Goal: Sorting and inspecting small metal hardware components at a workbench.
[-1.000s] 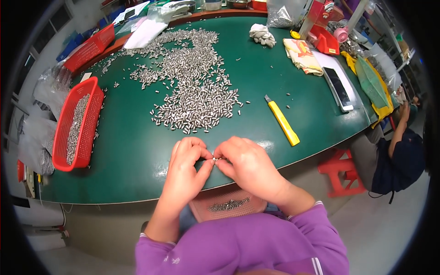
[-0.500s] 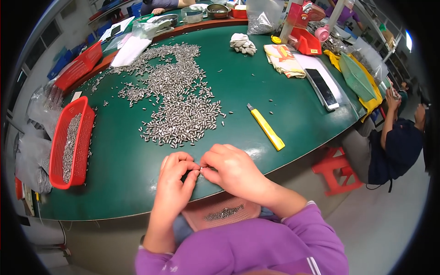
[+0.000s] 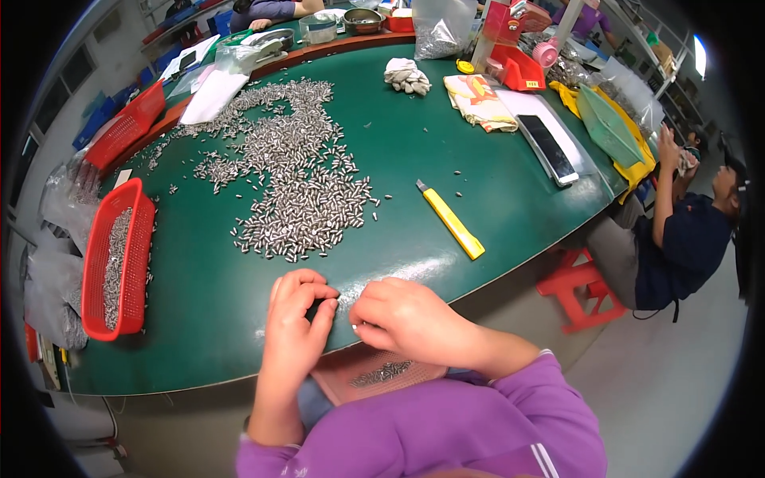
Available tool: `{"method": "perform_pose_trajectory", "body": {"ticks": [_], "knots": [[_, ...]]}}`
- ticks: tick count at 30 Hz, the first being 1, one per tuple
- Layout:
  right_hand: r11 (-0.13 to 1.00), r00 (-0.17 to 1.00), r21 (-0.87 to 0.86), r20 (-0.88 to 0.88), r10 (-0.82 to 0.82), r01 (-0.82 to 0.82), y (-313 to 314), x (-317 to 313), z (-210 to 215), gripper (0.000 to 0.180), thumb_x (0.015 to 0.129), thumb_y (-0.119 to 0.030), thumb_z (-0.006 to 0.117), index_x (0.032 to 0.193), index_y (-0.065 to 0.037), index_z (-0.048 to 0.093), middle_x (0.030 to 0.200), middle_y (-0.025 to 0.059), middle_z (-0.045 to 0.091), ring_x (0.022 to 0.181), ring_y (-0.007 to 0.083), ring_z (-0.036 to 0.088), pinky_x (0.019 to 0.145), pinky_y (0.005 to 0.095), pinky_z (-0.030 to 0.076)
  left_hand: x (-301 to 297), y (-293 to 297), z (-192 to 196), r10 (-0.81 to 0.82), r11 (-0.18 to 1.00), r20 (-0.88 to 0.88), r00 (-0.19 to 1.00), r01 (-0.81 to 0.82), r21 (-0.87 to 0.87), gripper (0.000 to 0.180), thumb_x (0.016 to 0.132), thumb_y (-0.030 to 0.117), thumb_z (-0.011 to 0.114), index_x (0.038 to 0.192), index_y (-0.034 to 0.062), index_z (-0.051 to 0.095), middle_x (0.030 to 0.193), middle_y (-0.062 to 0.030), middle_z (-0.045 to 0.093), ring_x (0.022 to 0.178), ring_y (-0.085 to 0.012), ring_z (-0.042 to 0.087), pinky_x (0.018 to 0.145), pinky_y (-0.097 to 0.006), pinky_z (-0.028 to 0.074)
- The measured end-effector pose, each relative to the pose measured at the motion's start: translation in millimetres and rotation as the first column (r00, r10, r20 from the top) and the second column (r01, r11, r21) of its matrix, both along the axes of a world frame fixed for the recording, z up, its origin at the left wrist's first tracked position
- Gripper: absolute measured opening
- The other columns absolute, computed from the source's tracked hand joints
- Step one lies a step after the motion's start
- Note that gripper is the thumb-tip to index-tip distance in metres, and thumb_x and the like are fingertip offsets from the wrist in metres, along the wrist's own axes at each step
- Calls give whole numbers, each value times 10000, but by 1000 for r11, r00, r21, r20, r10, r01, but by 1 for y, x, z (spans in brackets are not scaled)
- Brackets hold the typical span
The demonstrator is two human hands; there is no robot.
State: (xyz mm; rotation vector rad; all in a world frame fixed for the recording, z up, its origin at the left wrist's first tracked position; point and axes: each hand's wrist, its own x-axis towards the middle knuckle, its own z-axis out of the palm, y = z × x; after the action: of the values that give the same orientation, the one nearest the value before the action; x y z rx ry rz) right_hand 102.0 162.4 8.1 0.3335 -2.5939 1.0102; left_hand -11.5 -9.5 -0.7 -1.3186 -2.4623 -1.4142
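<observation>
Near the front edge of the green table, both my hands hover low, a small gap between them. The fingers of my left hand (image 3: pixel 299 315) are curled, with thumb and forefinger tips close together; whatever they pinch, if anything, is too small to make out. My right hand (image 3: pixel 410 319) is closed in a pinch, and a tiny bright bit of a small metal part (image 3: pixel 355 327) shows at its fingertips. Just beyond my hands spreads a large pile of small silvery metal parts (image 3: pixel 299 211). Below them, at my lap, a pink basket (image 3: pixel 339 382) holds more such parts.
A red basket (image 3: pixel 89 279) of metal parts stands at the left. To the right lie a yellow-handled cutter (image 3: pixel 453 223), a phone (image 3: pixel 548 150), a patterned cloth (image 3: pixel 480 103) and white gloves (image 3: pixel 406 77). A person (image 3: pixel 681 247) sits at far right, by a red stool (image 3: pixel 580 291).
My hands have come apart; before, their fingertips met over a small part. My right hand has dropped slightly toward the table edge. The whole view has shifted a little.
</observation>
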Motion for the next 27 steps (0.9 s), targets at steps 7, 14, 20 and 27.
{"method": "perform_pose_trajectory", "body": {"ticks": [7, 14, 20, 27], "knots": [[998, 995, 6, 72, 63, -63, 10, -1, 22, 200, 840, -113, 717, 1012, -39, 648, 931, 154, 625, 916, 386, 615, 806, 473, 507, -3, -1, 3, 1, 1000, 31, 1000, 0, -29, 418, 814, -41, 703, 1222, 17, 630, 1067, -137, 643, 1006, -318, 602, 924, -410, 495], [995, 994, -16, -27, -104, 103, 11, -38, 4, 195, 846, -58, 697, 1033, -19, 658, 973, 155, 643, 933, 373, 620, 805, 467, 512, -4, 2, -8, 29, 999, 101, 994, -33, 33, 752, 846, -97, 614, 1547, 19, 367, 1067, -120, 639, 994, -247, 609, 897, -370, 515], [988, 989, 53, -9, -146, 146, 1, -42, 2, 187, 828, -87, 714, 1007, -55, 675, 947, 128, 631, 911, 353, 622, 799, 456, 515, -2, 6, -8, 46, 998, 148, 988, -52, 32, 743, 842, -104, 611, 1538, 4, 376, 1066, -127, 634, 968, -247, 614, 895, -364, 517], [983, 983, 61, -66, -169, 173, -6, -43, -4, 160, 812, -97, 722, 893, -61, 589, 888, 133, 576, 861, 358, 601, 735, 469, 511, 0, 3, -11, 69, 997, 202, 977, -76, 28, 636, 841, -102, 635, 1447, 44, 513, 1020, -95, 618, 926, -209, 590, 833, -333, 527]]}}
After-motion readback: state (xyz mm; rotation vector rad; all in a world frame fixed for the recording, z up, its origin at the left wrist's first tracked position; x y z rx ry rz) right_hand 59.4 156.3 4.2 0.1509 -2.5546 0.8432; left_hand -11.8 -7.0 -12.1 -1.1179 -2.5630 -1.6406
